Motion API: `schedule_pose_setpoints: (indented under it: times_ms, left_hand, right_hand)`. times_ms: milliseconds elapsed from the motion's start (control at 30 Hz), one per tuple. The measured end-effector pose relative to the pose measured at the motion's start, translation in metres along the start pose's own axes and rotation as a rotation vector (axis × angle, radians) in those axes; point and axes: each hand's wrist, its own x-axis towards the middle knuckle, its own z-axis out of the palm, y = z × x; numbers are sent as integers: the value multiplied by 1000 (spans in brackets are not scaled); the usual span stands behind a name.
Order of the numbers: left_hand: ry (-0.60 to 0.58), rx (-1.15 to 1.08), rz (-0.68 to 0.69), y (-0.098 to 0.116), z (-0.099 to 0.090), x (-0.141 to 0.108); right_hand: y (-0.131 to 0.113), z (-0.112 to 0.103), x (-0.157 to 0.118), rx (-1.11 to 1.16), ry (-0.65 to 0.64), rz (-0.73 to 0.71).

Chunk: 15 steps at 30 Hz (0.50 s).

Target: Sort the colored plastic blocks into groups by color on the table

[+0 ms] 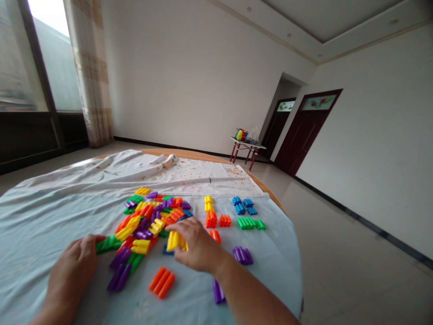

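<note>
My left hand is closed on a green ribbed plastic block at the left edge of a mixed pile. Between the thumb and fingers of my right hand is a yellow ribbed block, just right of the pile. A blue block shows partly beneath it. The pile holds many purple, yellow, orange and green blocks, among them a yellow one and a purple one. An orange block lies apart, nearer to me. My right forearm partly covers a purple block.
Right of the pile, blocks lie grouped by colour: yellow, orange, blue, green and purple. A wrinkled cloth covers the round table. A small side table stands far off.
</note>
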Motion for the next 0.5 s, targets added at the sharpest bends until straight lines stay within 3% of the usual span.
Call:
schedule_pose_setpoints:
  times_ms: [133, 233, 367, 500]
  left_hand:
    - [-6, -55, -32, -8, 5, 4]
    - [-2, -95, -66, -20, 12, 10]
    - [14, -103, -43, -27, 19, 14]
    - [17, -109, -16, -22, 17, 10]
  right_hand:
    - [64, -36, 10, 2, 126, 194]
    - [117, -46, 21, -83, 121, 360]
    - [173, -41, 37, -149, 64, 472]
    - [207, -23, 54, -170, 11, 513]
